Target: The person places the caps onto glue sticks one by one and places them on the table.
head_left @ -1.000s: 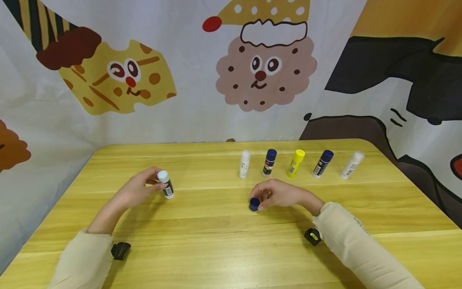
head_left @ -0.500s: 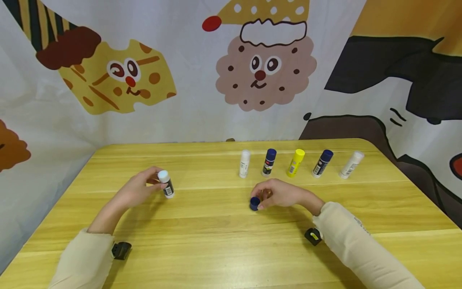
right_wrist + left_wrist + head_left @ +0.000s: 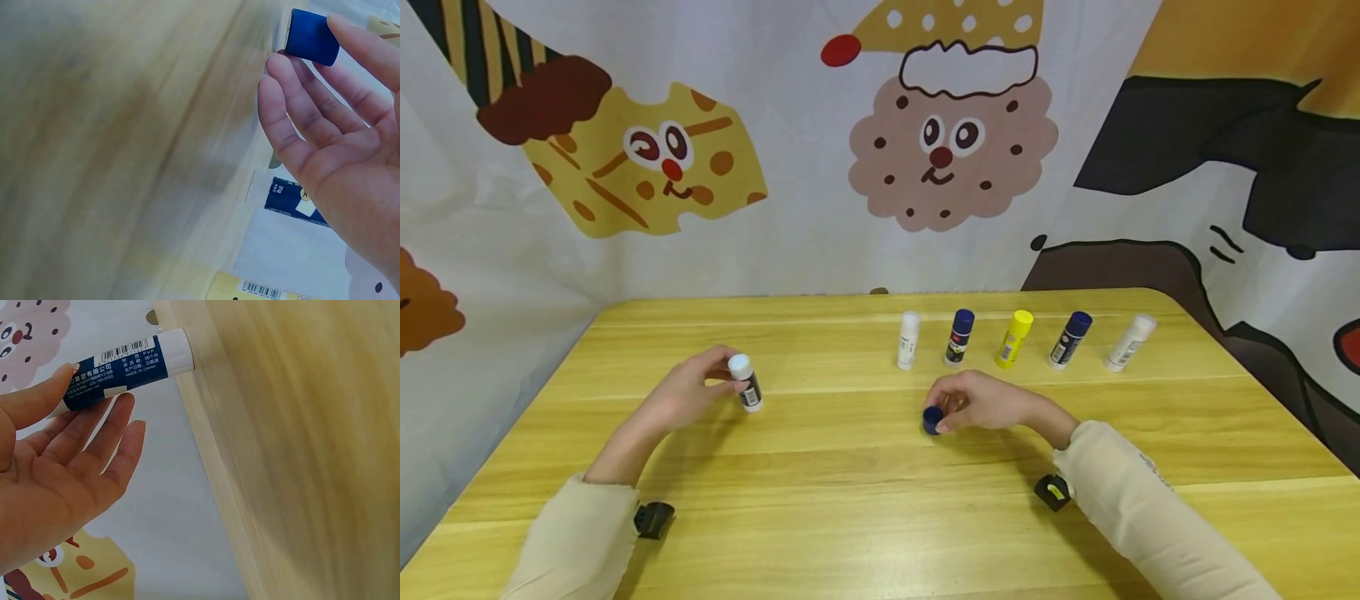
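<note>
My left hand pinches a glue stick between thumb and fingers. It stands upright at the table's left side, its white top end showing. In the left wrist view, this glue stick has a navy label with a barcode, and its white base is right at the wood. My right hand holds a small navy cap by its sides, low over the middle of the table. Thumb and fingertips grip that blue cap in the right wrist view, while the other fingers curve loosely.
Along the table's back right stand several glue sticks: a white one, a navy-capped one, a yellow one, another navy-capped one and a white one. Behind hangs a cartoon-printed cloth.
My right hand has shifted slightly to the right and back with the navy cap. The left hand and its glue stick stay in place.
</note>
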`<state>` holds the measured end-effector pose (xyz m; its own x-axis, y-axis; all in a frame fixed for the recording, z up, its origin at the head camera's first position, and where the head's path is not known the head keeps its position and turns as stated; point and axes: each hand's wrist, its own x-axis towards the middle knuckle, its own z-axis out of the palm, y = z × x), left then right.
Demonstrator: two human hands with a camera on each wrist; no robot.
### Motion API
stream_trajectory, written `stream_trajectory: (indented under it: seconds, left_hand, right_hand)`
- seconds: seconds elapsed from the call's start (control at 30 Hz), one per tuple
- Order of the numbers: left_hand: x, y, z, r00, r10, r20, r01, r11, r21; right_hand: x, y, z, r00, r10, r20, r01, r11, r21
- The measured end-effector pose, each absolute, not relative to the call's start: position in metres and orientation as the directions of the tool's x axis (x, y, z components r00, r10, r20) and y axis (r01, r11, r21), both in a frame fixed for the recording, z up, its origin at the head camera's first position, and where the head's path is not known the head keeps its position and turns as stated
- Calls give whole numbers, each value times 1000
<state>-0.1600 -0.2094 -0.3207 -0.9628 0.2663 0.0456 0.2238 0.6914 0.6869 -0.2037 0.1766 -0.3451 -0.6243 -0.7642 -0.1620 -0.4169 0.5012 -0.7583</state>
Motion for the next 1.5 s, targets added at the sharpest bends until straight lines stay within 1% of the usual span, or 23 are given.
stream_trajectory:
  seconds: [0.4,0.73,1.0,1.23,1.5]
  left_hand:
    - [-161,-205,-319,-966,251,63,226,701,676]
    - [-160,-197,-316,-964,258,69,233,683,692]
    - [-158,-183,-311,-947,299,119,288,622,728]
    - [-156,-168,-311,-928,340,154,344,619,706]
    - [-150,-148,-307,-900,408,152,396,620,678]
  right_hand:
    - [-203,178,-342,-644,-751,-146,-381,481,-790]
    - [-201,179,-336,-665,-737,-119,-383,474,-793]
    - [-201,181,-332,-693,-719,-60,-431,479,-765]
    - [-200,179,-327,-713,-700,-28,-432,471,-769]
    - [-195,174,-323,-723,-691,24,-457,451,-767]
